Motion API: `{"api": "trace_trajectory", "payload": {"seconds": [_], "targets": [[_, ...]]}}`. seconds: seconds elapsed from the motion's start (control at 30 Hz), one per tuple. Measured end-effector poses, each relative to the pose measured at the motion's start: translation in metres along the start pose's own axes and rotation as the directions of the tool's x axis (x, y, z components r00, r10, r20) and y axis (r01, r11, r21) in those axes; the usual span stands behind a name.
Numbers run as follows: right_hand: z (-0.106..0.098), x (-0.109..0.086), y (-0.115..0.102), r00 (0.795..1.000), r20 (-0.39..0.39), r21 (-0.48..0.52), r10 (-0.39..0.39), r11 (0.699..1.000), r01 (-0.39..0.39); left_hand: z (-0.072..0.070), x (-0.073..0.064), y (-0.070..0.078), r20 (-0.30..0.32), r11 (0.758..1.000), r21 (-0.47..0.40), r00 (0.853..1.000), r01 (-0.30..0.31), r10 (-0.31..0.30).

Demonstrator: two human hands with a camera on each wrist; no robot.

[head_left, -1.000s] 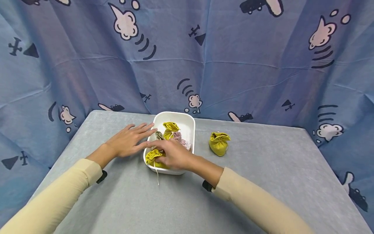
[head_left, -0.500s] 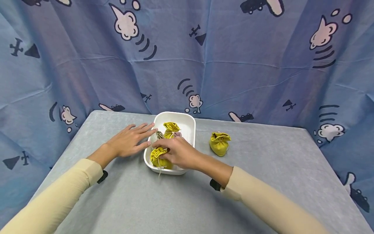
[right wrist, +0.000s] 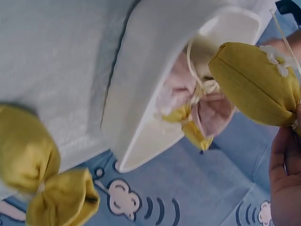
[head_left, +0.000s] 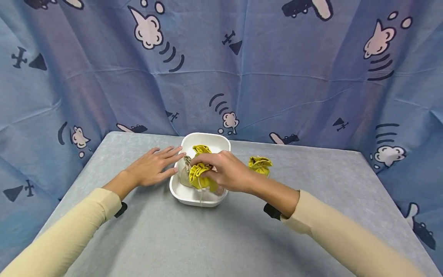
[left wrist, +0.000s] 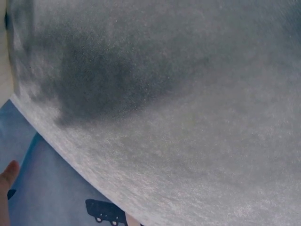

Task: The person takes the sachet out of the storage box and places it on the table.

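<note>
A yellow drawstring pouch (head_left: 199, 177) hangs from my right hand (head_left: 230, 171), which pinches its gathered neck above the white tray (head_left: 194, 202). In the right wrist view the held pouch (right wrist: 256, 82) shows a small white flower, and its cord dangles. Inside the tray sit a beige pouch (head_left: 185, 177), a pink pouch (right wrist: 214, 115) and another yellow pouch (head_left: 200, 148), partly hidden by the hand. My left hand (head_left: 152, 167) lies with fingers spread, fingertips at the tray's left rim. The left wrist view catches only a fingertip (left wrist: 9, 173) at its left edge.
A separate yellow pouch (head_left: 259, 164) stands on the grey table (head_left: 311, 184) to the right of the tray, partly behind my right wrist. A blue patterned curtain (head_left: 194, 77) hangs along the table's back edge.
My right hand has lifted the yellow pouch from the tray's near left corner and carried it up and to the right. The left hand has stayed in place.
</note>
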State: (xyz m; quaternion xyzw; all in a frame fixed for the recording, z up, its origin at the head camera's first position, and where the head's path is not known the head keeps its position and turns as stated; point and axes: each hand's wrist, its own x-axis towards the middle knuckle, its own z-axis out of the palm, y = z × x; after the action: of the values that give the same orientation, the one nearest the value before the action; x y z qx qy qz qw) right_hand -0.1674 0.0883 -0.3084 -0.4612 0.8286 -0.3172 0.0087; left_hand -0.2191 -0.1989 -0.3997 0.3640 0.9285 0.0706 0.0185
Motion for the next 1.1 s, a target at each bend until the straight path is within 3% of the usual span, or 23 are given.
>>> {"api": "trace_trajectory", "payload": {"seconds": [0.23, 0.6, 1.1], "targets": [[-0.022, -0.011, 0.002, 0.999, -0.025, 0.006, 0.036, 0.999, -0.036, 0.0, 0.0, 0.0, 0.001, 1.0, -0.007, 1.0, 0.005, -0.005], [-0.045, -0.037, 0.017, 0.985, -0.134, -0.027, 0.109, 0.993, -0.113, 0.001, 0.0, 0.001, 0.001, 1.0, -0.012, 1.0, 0.004, -0.004], [-0.044, -0.068, 0.047, 0.937, -0.216, 0.055, 0.275, 0.961, -0.27, -0.001, 0.0, 0.002, 0.008, 1.0, -0.018, 1.0, 0.015, -0.014]]}}
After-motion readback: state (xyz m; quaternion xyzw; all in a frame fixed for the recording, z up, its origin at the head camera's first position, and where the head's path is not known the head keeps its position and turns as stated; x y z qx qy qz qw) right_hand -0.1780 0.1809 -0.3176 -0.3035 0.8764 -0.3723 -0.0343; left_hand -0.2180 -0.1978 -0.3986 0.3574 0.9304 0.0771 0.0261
